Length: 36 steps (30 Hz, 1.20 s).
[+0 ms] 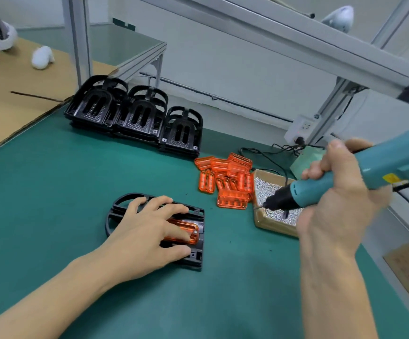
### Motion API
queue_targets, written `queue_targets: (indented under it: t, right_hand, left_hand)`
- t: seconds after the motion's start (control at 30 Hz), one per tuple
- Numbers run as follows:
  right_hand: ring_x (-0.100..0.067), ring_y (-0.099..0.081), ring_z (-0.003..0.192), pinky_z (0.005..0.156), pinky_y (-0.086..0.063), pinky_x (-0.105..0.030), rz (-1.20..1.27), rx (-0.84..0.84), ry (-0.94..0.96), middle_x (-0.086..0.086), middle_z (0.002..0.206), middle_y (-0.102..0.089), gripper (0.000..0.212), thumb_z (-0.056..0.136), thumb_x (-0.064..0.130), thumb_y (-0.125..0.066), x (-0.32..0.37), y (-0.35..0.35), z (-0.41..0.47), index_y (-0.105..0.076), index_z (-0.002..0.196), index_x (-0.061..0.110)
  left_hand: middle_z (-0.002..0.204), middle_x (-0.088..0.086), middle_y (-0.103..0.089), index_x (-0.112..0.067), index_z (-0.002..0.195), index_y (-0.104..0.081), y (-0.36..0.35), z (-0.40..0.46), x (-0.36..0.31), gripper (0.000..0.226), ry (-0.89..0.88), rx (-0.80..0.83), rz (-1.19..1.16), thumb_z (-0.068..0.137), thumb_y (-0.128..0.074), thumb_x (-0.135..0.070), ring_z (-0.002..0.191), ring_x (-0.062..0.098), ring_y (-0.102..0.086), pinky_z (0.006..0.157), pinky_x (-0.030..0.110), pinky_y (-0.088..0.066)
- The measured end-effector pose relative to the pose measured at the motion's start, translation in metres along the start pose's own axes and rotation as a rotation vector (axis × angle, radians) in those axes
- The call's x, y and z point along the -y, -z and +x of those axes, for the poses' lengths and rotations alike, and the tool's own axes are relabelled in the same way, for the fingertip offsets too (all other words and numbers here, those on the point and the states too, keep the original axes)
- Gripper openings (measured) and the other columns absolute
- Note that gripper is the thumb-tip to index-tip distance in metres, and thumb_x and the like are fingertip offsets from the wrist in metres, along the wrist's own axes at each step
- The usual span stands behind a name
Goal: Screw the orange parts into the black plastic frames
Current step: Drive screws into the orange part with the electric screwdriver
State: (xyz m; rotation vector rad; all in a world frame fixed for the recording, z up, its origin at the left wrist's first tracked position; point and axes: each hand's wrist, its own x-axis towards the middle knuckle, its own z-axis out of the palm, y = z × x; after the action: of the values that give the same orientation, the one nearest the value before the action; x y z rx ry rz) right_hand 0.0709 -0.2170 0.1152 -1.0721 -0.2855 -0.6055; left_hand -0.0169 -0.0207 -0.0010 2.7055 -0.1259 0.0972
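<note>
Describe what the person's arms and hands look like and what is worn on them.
Both forearms are bare as far as the frame shows: no sleeves, gloves, watch or rings visible. The left hand and right hand are ungloved, with short nails. No markings or bandages show.
</note>
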Motion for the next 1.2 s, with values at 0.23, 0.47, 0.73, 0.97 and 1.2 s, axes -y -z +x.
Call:
queue_targets:
  t: [0.23, 0.47, 0.73, 0.97, 1.2]
  right_hand:
    - [-0.013, -0.043, 0.044, 0.052, -0.039, -0.027, -0.057, -0.180, 0.116, -0.003, 0.062, -0.043, 0.015, 0.082, 0.009, -0.065, 0.009, 0.039, 0.015, -0.052, 0.084, 0.016]
    - [-0.012, -0.046, 0.043, 0.051, -0.040, -0.026, -0.105, -0.206, 0.089, 0.010, 0.052, -0.050, 0.016, 0.085, 0.007, -0.064, 0.007, 0.054, 0.013, -0.051, 0.083, 0.016]
    - [-0.014, -0.046, 0.046, 0.056, -0.039, -0.031, -0.109, -0.188, 0.027, 0.008, 0.053, -0.050, 0.014, 0.081, 0.011, -0.065, 0.005, 0.069, 0.011, -0.052, 0.084, 0.017]
    - [-0.015, -0.046, 0.047, 0.054, -0.040, -0.029, -0.094, -0.186, 0.004, 0.006, 0.055, -0.049, 0.014, 0.079, 0.013, -0.067, 0.003, 0.075, 0.013, -0.053, 0.082, 0.017]
    - [-0.015, -0.046, 0.046, 0.055, -0.039, -0.031, -0.092, -0.177, -0.001, 0.007, 0.054, -0.051, 0.015, 0.078, 0.012, -0.066, 0.001, 0.075, 0.013, -0.053, 0.082, 0.016]
  left_hand:
    - [0.112, -0.024, -0.057, -0.039, 0.094, -0.070, 0.015, 0.035, -0.032, 0.022, -0.065, -0.239, -0.067, 0.086, -0.054, -0.051, 0.120, 0.001, -0.039, 0.102, 0.027, -0.013]
    - [0.088, -0.012, -0.063, -0.031, 0.092, -0.073, 0.004, 0.133, -0.106, 0.014, -0.132, -0.188, -0.085, 0.088, -0.060, -0.029, 0.096, 0.015, -0.051, 0.088, 0.033, -0.026]
    - [0.092, -0.006, -0.068, -0.022, 0.088, -0.071, -0.037, 0.186, -0.139, 0.007, -0.021, 0.054, 0.181, 0.083, -0.068, -0.019, 0.096, 0.019, -0.055, 0.093, 0.041, -0.023]
    - [0.065, -0.004, -0.051, -0.018, 0.062, -0.045, -0.042, 0.198, -0.145, 0.024, -0.043, 0.062, 0.336, 0.078, -0.056, -0.005, 0.084, 0.023, -0.054, 0.095, 0.044, -0.021]
    - [0.084, -0.004, -0.067, -0.020, 0.074, -0.064, -0.042, 0.194, -0.140, 0.012, -0.077, 0.065, 0.262, 0.081, -0.064, -0.011, 0.091, 0.020, -0.057, 0.094, 0.042, -0.022]
